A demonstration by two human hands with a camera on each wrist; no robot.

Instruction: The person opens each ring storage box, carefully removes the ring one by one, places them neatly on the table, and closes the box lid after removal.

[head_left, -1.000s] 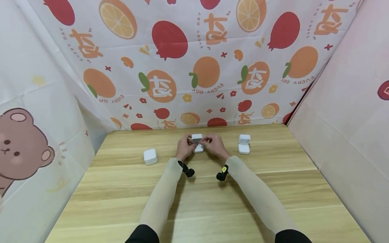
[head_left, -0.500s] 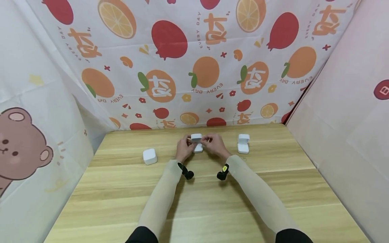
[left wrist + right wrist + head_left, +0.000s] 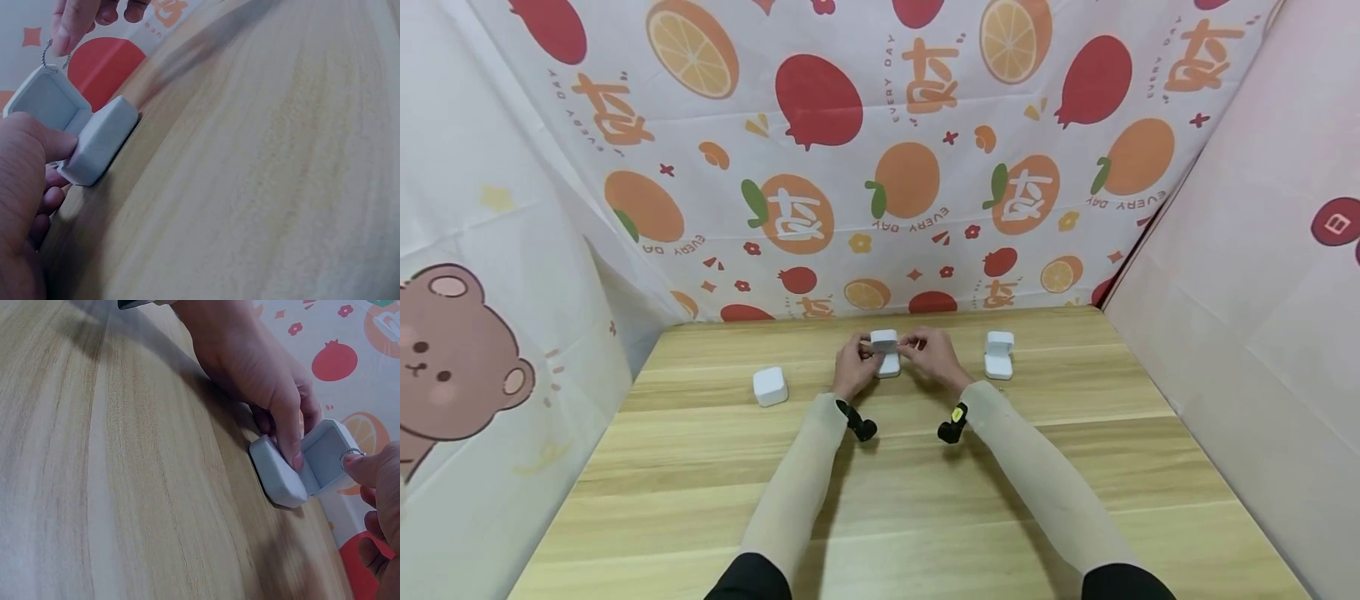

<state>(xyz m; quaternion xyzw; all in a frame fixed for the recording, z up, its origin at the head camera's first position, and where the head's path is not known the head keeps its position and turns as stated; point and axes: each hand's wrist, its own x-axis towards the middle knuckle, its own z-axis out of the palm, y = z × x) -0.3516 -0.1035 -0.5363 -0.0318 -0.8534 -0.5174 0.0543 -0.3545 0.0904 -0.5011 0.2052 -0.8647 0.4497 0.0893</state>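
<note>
A white ring box point(image 3: 887, 366) stands with its lid raised near the back of the table. My left hand point(image 3: 853, 367) grips it from the left; in the left wrist view the thumb point(image 3: 59, 145) presses on the base's front and the other fingers go behind it. My right hand point(image 3: 931, 354) pinches a small silver ring point(image 3: 350, 454) between thumb and fingertips. That ring is in front of the raised lid point(image 3: 330, 450), above the base. The ring box's slot is mostly hidden by the left thumb in the right wrist view.
Another white ring box point(image 3: 999, 357) stands with its lid up to the right. On the left sits a closed white box point(image 3: 771, 387). Close to the right sleeve point(image 3: 1030, 458), a tiny ring-like thing point(image 3: 1002, 391) lies on the wooden table point(image 3: 917, 517). A printed cloth point(image 3: 850, 192) hangs behind.
The right hand's fingertips have shifted slightly right and up, away from the box's base. The left hand keeps its grip on the box.
</note>
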